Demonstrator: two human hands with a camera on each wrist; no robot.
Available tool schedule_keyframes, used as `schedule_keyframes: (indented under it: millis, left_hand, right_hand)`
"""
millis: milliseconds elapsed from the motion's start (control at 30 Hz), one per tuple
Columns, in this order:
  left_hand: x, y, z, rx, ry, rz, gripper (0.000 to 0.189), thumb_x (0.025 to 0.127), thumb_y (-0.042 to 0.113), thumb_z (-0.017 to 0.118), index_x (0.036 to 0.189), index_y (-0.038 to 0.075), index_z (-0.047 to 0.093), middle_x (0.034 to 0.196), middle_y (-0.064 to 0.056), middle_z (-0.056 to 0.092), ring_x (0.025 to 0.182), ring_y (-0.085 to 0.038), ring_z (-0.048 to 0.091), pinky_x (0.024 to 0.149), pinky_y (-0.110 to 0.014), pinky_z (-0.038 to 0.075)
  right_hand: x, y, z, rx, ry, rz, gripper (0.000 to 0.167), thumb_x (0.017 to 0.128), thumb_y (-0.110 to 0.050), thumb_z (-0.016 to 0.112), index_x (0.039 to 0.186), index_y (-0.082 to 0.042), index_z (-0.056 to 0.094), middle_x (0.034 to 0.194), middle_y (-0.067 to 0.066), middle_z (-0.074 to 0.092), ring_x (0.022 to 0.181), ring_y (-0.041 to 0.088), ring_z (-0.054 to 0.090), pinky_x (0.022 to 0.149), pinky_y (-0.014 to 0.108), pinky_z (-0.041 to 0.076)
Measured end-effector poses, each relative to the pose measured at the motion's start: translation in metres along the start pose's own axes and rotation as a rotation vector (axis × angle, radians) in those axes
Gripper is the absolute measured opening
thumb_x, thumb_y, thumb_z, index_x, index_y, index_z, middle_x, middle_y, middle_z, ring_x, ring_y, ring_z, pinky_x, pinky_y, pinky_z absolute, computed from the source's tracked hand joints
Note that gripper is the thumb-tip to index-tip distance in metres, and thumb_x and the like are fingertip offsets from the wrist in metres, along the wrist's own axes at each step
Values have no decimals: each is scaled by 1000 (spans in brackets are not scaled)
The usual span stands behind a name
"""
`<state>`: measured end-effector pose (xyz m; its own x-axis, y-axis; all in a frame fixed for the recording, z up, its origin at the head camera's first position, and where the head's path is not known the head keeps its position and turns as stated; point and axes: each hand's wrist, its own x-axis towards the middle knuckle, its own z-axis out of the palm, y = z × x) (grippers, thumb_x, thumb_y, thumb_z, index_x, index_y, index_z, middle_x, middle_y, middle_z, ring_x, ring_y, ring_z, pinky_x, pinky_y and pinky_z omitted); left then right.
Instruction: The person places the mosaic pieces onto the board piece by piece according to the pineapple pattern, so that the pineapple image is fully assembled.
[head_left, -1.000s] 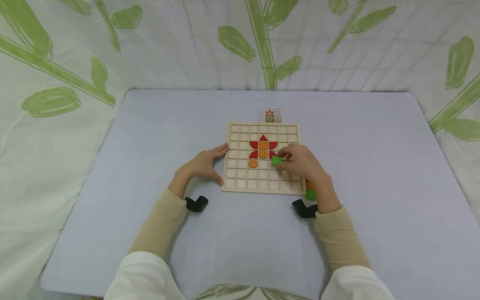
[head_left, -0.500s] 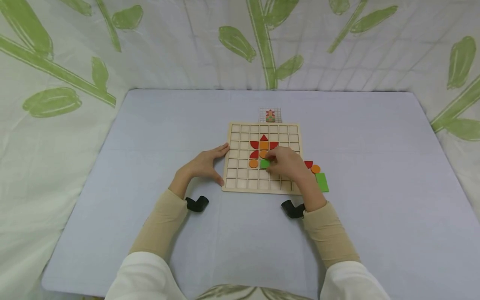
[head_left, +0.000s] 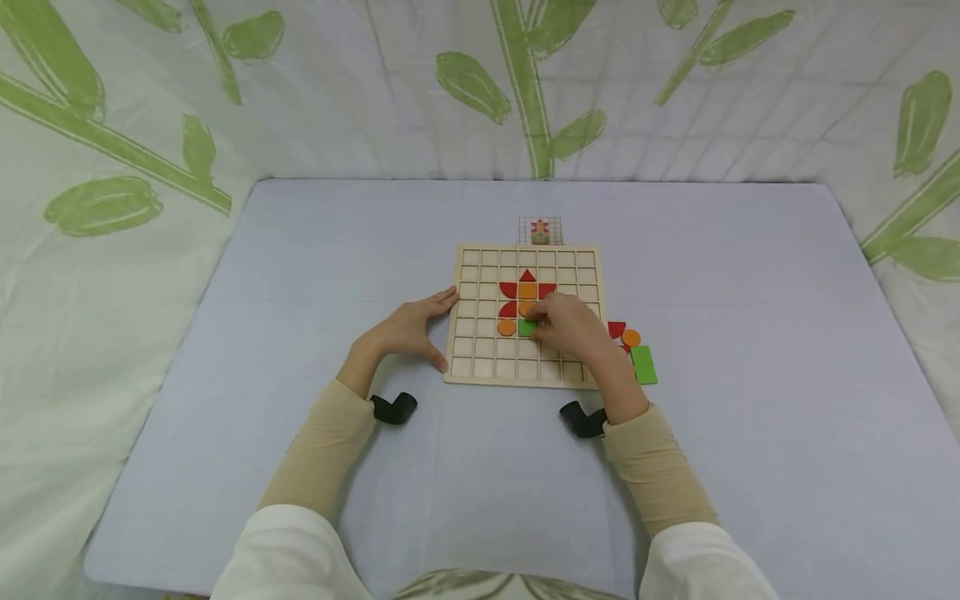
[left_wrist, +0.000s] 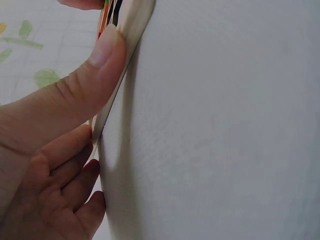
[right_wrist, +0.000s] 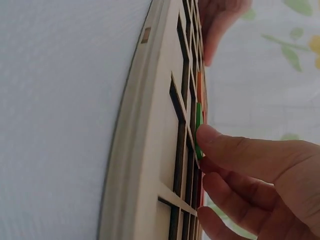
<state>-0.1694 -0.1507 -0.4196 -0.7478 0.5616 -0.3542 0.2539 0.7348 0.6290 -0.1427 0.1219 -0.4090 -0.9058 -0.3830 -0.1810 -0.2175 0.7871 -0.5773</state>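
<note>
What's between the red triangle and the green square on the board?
From the triangle: an orange square, then an orange circle, partly hidden by the right hand. The head view shows it.

Before me, the pale table (head_left: pixel 750 333) is carrying a wooden grid board (head_left: pixel 483 367), a patterned card (head_left: pixel 540 230) and loose coloured pieces (head_left: pixel 642 357).

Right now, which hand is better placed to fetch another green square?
Probably the right hand, after placing its green square: the loose green squares lie nearer it; the left hand is across the board.
</note>
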Motion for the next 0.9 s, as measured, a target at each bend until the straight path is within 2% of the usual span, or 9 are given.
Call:
schedule_keyframes:
  millis: [133,267,533,900]
  left_hand:
    - [0,1,0,-2,-1,-1,114,64,19,92,154,5,23,162,-6,12,148,-28,11,118,-46,16]
    - [-1,0,0,-3,3,0,114,64,19,92,154,5,23,162,-6,13,148,-28,11,118,-47,16]
    - [-1,0,0,-4,2,1,113,64,18,91,154,5,23,162,-6,13,148,-28,11,118,-47,16]
    - [-1,-1,1,1,7,4,114,64,18,92,154,5,24,162,-6,13,148,-28,11,118,-47,15]
  right_hand:
    - [-2,0,0,-10,-3,11,26,87,-8,71,112,-1,72,102,12,69,93,26,58,83,38,51]
    - [-6,3,-4,33,5,50,29,88,-11,70,116,-4,71,104,10,68,94,25,58,84,39,50]
    - [-17,14,-15,76,35,61,29,87,-6,70,115,-1,70,111,14,68,99,29,61,87,43,50]
    - [-43,43,-31,190,79,143,36,90,-4,67,125,4,63,120,21,64,107,37,60,93,48,50]
